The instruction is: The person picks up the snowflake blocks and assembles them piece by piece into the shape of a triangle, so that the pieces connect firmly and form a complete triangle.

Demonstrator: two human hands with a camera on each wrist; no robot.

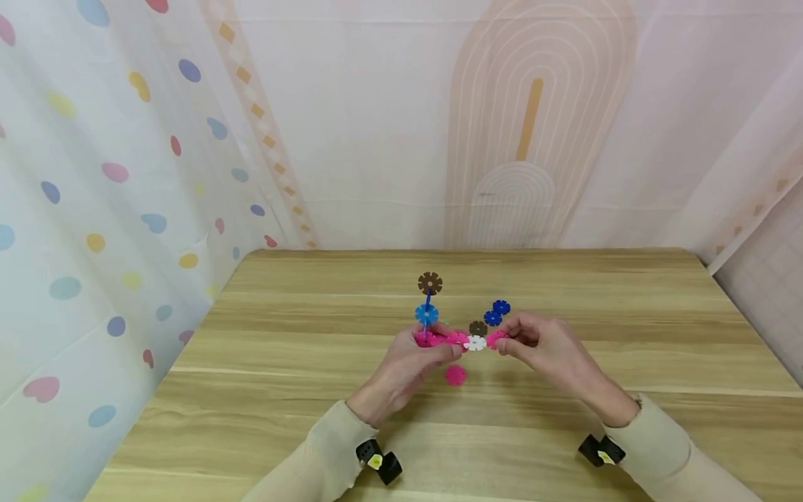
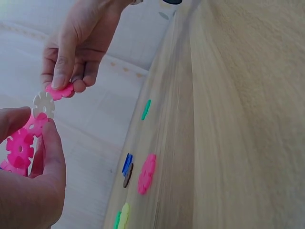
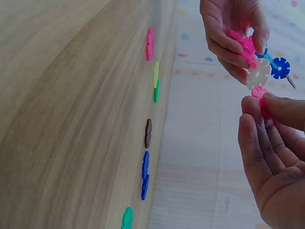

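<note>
My left hand [image 1: 447, 346] pinches a joined piece of pink snowflake discs [image 2: 20, 148] with a white disc [image 1: 475, 342] at its right end. A blue disc [image 1: 426, 314] and a brown disc [image 1: 429, 283] on a thin blue stem rise from the piece. My right hand [image 1: 505, 339] pinches a single pink disc [image 1: 495, 339] and holds it right at the white disc's [image 3: 259, 74] edge. Both hands hover just above the wooden table [image 1: 288, 390]. Whether the two discs are slotted together I cannot tell.
A loose pink disc [image 1: 455, 375] lies on the table below the hands. Two blue discs [image 1: 497, 312] and a brown one [image 1: 478, 327] lie just behind them. Green and yellow discs [image 3: 156, 81] show in the wrist views. Curtains hang behind the table and at its left.
</note>
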